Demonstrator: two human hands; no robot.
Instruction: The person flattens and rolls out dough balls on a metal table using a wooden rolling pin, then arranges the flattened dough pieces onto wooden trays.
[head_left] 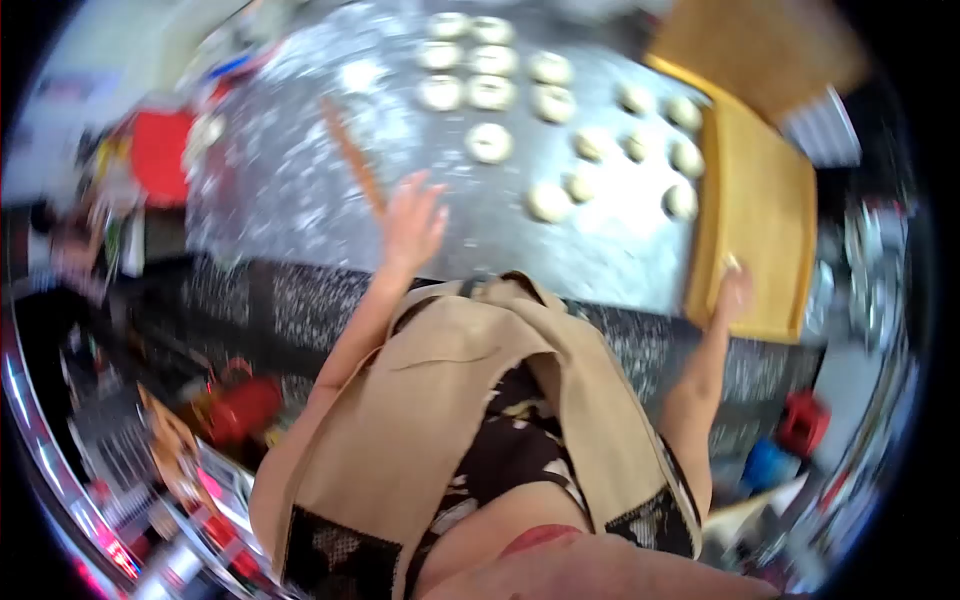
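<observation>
My left hand is over the front of the floured metal worktop, fingers stretched and apart, holding nothing. Just beyond it lies a thin wooden rolling pin, its near end close to my fingers. My right hand is at the near end of a wooden tray on the right. It looks closed, with a small pale spot at the fingertips; blur hides what that is. Between my hands and farther back sit several round pieces of dough, some flattened with a dent in the middle, others rounder.
Another wooden board is at the back right. A red round item stands at the worktop's left end. Below the counter edge are a red object on the left and red and blue items on the right.
</observation>
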